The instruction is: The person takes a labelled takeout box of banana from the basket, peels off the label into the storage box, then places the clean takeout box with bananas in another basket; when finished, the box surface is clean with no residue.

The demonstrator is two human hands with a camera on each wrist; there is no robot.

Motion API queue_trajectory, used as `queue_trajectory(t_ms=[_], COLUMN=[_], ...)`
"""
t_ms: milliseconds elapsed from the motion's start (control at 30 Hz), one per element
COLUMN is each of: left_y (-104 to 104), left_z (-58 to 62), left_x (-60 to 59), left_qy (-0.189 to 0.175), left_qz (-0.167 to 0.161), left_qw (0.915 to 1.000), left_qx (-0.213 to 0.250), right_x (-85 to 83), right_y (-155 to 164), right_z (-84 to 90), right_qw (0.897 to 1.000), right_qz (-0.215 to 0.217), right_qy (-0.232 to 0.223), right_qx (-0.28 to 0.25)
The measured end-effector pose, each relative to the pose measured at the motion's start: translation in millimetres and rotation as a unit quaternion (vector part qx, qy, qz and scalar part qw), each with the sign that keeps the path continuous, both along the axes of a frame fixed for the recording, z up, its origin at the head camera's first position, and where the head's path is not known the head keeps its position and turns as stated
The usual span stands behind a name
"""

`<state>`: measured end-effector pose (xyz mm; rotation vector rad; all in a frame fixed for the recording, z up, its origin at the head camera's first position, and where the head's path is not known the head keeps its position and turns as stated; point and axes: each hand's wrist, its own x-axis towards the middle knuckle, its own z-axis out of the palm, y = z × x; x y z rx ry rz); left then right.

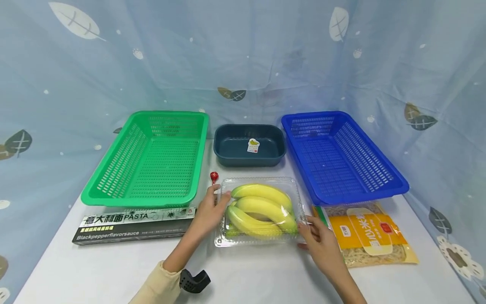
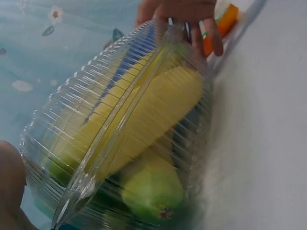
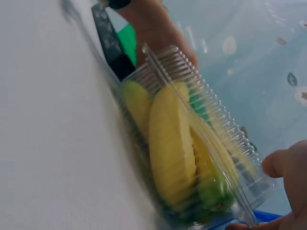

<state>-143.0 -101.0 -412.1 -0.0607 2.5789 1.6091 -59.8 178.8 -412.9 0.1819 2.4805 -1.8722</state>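
Observation:
A clear plastic box point(image 1: 243, 242) with a ribbed lid sits in the middle of the white table, in front of the dark bin. Several yellow bananas point(image 1: 262, 205) with greenish ends show through it. My left hand point(image 1: 209, 211) grips its left side, thumb over the edge by the bananas. On the opposite side, my right hand point(image 1: 322, 245) holds the box near its front corner, with the thumb point(image 3: 277, 164) against the plastic in the right wrist view. A red-wrapped lollipop point(image 1: 214, 176) lies just beyond the left fingers, its stick partly hidden.
A green basket point(image 1: 140, 202) stands at the left, a blue basket point(image 1: 322, 200) at the right. Between them is a dark blue bin point(image 1: 248, 161) with a banana-picture label point(image 1: 253, 145). A black pasta box point(image 1: 133, 230) lies front left, a yellow noodle bag point(image 1: 376, 236) front right.

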Motion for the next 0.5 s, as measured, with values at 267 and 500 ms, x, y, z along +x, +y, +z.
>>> queue_trajectory(t_ms=[267, 500], left_y=[-1.2, -1.4], left_z=[7.6, 26.6], left_x=[8.3, 18.2], left_qy=[-0.006, -0.003], left_qz=[-0.014, -0.023], left_qw=[0.9992, 0.9956], left_qx=[0.038, 0.090], right_x=[6.2, 15.6], right_y=[-0.4, -1.4], right_z=[7.8, 25.9], right_qw=[0.998, 0.996], right_qz=[-0.029, -0.043], right_qy=[0.008, 0.041], right_qx=[-0.059, -0.065])
